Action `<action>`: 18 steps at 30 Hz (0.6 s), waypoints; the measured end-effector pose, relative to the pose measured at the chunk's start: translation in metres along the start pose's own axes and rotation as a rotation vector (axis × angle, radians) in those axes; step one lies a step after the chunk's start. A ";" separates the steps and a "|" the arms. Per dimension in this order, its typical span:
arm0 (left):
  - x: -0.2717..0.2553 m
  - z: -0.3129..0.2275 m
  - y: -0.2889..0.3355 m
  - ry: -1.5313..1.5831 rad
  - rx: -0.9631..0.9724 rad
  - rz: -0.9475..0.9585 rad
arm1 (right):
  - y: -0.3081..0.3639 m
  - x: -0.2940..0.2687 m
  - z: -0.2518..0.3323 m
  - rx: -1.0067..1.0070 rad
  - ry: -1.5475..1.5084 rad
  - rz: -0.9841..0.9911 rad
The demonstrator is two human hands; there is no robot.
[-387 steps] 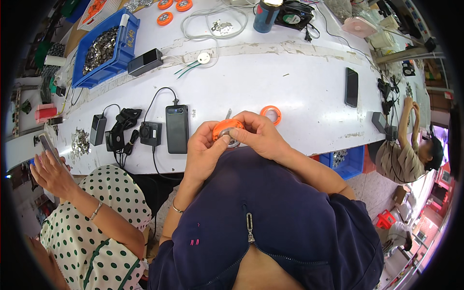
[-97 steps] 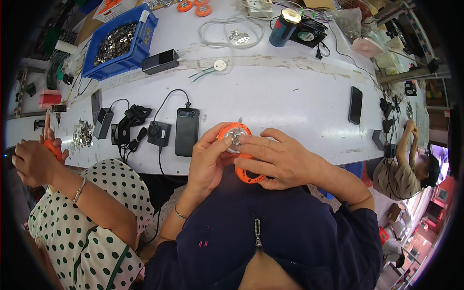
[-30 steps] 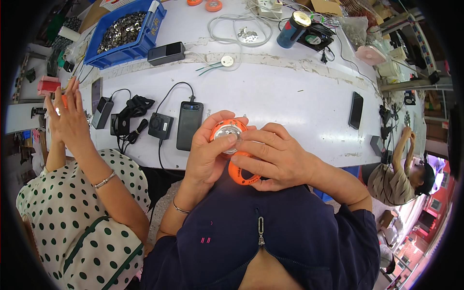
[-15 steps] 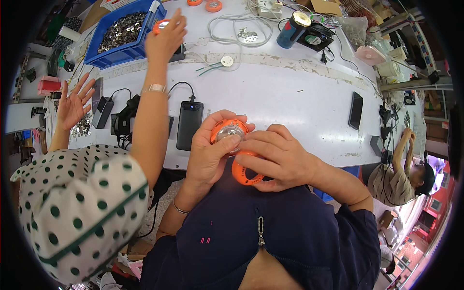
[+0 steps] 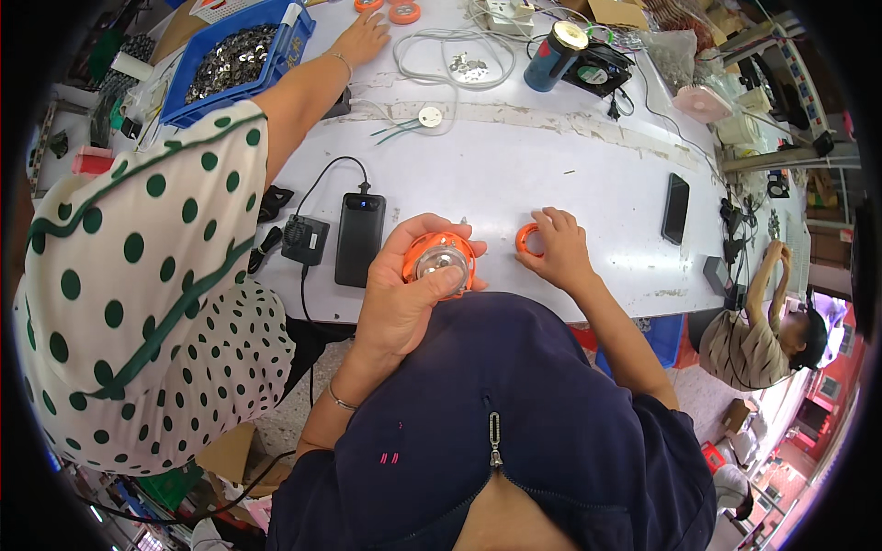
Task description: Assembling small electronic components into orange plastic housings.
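Note:
A round orange lamp body with a clear dome (image 5: 443,261) is gripped in my left hand (image 5: 393,285), the thumb lying across the dome and the fingers wrapped behind. To its right, at the table's near part, my right hand (image 5: 562,253) has its fingers closed on an orange ring (image 5: 525,238). The ring is apart from the lamp body, at or just above the white table (image 5: 514,174); whether it touches cannot be told. Part of the ring is hidden by the fingers.
A black power bank (image 5: 360,241) with a cable lies left of my left hand. At right lies a phone (image 5: 675,209). A co-worker's hand (image 5: 361,39) reaches near orange round pieces (image 5: 404,13), past a blue bin of metal parts (image 5: 285,55).
My right hand has carried the orange ring away from the lamp body, rightward and toward the table. My left hand stays almost in place. The co-worker leans farther forward, hand near the orange pieces.

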State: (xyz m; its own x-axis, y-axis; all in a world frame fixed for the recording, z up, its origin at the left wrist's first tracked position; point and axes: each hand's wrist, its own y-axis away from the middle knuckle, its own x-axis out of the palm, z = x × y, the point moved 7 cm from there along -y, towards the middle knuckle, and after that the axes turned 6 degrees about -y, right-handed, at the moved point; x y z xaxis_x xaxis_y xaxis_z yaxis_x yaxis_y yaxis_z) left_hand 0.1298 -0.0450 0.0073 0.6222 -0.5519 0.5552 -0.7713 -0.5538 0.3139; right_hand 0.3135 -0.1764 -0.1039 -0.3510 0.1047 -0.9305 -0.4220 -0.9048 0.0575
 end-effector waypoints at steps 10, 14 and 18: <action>-0.003 0.009 0.003 0.071 -0.019 0.055 | -0.002 -0.132 0.171 -0.664 -0.469 -0.129; 0.002 0.001 0.005 0.024 -0.001 0.044 | -0.002 -0.126 0.165 -0.657 -0.487 -0.288; -0.002 0.004 0.003 -0.019 -0.027 0.029 | -0.005 -0.129 0.169 -0.614 -0.478 -0.278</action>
State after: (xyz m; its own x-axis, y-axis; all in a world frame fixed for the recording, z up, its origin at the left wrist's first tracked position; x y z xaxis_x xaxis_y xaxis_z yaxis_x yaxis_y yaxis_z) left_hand 0.1268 -0.0487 0.0042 0.6014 -0.5794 0.5502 -0.7925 -0.5202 0.3184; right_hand 0.2193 -0.1158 0.0775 -0.6776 0.3969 -0.6192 -0.0626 -0.8700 -0.4891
